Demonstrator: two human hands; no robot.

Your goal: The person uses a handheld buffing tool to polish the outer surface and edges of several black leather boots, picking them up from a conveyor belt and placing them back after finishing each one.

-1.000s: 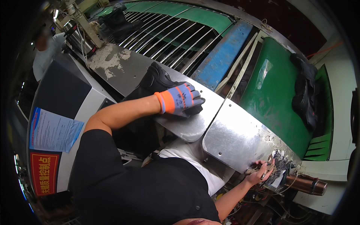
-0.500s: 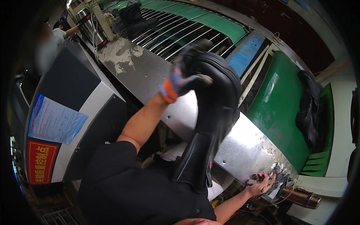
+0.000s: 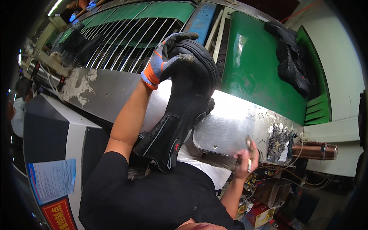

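My left hand (image 3: 166, 57) wears a grey-blue glove with dark fingertips and an orange cuff. It is closed on the toe end of a black leather boot (image 3: 188, 90), whose tall shaft slants down toward my chest. A small red mark shows on the shaft. Over the front edge of the metal ledge (image 3: 226, 130), to the right of the boot, my bare right hand (image 3: 245, 161) is closed around a small, slim, metallic tool (image 3: 249, 165). Motion blurs that hand, and the tool's exact kind cannot be made out.
Beyond the ledge lie a metal-bar rack (image 3: 126, 42) and a green conveyor belt (image 3: 245, 57). Black boots (image 3: 289, 61) lie at the belt's right, and more dark boots (image 3: 82, 44) at the far left. A copper-coloured cylinder (image 3: 316, 151) juts out at right. A grey machine (image 3: 48, 126) stands left.
My view has turned to the right. The boot is now steadier in my left hand, its red mark facing up. My right hand has come off the dark, crusted patch, nearer to me.
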